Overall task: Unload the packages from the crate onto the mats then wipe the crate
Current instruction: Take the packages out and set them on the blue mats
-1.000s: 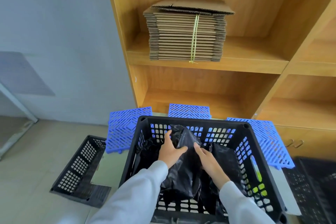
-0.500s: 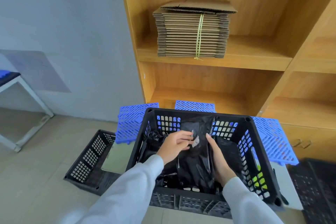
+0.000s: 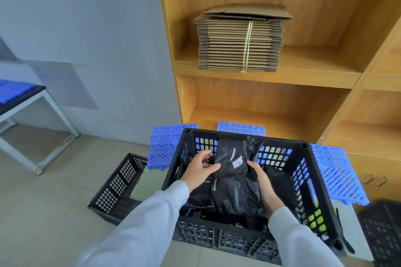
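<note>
A black slotted crate [image 3: 312,182] stands in front of me, holding several black plastic packages. Both hands are inside it, gripping one black package [image 3: 233,171] with a small white label. My left hand [image 3: 200,170] holds its left edge. My right hand [image 3: 263,186] clasps its right side. The package stands upright, its top about level with the crate's far rim. Blue slatted mats lie beyond the crate: one at the left [image 3: 166,147], one behind [image 3: 240,128], one at the right [image 3: 338,175]. More black packages [image 3: 280,182] lie under and beside the held one.
A wooden shelf unit [image 3: 282,84] rises behind the mats, with a tied stack of flat cardboard [image 3: 240,41] on its upper shelf. A second black crate [image 3: 117,188] lies tipped at the left. A white-framed table [image 3: 41,102] stands far left. Another black crate [image 3: 382,230] sits at the right edge.
Both hands have lifted the black package higher and turned it upright. My view has shifted left, bringing the white-framed table into sight.
</note>
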Tool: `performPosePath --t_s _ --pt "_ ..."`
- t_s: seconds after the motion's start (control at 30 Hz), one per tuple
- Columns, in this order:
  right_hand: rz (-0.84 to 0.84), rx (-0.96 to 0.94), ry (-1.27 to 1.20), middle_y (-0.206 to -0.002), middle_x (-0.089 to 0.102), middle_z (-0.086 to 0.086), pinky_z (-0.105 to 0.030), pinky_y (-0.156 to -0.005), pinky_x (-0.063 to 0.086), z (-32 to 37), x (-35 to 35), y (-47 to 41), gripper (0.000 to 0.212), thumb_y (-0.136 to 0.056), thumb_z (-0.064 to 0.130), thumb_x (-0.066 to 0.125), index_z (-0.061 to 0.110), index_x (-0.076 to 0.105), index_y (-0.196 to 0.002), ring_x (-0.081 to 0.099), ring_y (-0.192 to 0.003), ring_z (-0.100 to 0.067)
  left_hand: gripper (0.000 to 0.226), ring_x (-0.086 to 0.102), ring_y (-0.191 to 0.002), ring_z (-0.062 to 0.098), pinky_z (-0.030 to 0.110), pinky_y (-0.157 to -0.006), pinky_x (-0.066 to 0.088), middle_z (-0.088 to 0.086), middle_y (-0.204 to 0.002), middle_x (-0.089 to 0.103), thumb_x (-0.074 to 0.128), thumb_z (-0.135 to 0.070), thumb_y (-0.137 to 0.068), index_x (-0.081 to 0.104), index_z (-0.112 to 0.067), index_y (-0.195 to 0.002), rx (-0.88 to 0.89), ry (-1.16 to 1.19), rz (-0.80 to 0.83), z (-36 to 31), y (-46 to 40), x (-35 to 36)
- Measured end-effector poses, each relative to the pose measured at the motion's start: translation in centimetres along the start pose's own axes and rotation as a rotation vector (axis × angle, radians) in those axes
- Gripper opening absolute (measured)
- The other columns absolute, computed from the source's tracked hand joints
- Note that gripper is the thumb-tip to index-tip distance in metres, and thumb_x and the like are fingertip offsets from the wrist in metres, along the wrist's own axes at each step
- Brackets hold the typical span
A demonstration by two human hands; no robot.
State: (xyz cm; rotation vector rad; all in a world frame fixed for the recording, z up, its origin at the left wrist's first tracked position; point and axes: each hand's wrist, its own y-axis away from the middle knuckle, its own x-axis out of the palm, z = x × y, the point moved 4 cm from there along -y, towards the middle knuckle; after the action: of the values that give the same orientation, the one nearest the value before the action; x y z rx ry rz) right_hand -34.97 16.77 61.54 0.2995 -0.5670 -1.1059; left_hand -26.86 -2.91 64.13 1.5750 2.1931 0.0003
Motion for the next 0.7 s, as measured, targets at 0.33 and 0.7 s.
performPosePath --t_s 0.33,0.7 --pt "0.041 -0.025 0.062 -0.103 0.079 -0.005 -0.035 -0.074 0.051 3.9 6.5 -2.7 0.038 -0.097 0.048 0.053 0.021 0.071 -0.118 0.074 -0.093 -0.025 0.04 0.073 -0.105 0.023 0.038 -0.082 0.061 0.007 -0.123 0.073 0.076 -0.032 -0.092 0.067 -0.016 -0.127 -0.118 0.435 0.081 0.5 -3.2 -6.0" --pt "-0.038 -0.392 0.537 -0.114 0.073 0.006 -0.039 -0.098 0.052 8.1 16.8 -11.2 0.047 -0.102 0.053 0.048 0.019 0.068 -0.127 0.067 -0.112 -0.022 0.031 0.071 -0.085 0.018 0.032 -0.073 0.057 0.002 -0.1 0.076 0.076 -0.024 -0.092 0.071 -0.014 -0.12 -0.125 0.563 -0.108 2.4 -10.2 -19.8"
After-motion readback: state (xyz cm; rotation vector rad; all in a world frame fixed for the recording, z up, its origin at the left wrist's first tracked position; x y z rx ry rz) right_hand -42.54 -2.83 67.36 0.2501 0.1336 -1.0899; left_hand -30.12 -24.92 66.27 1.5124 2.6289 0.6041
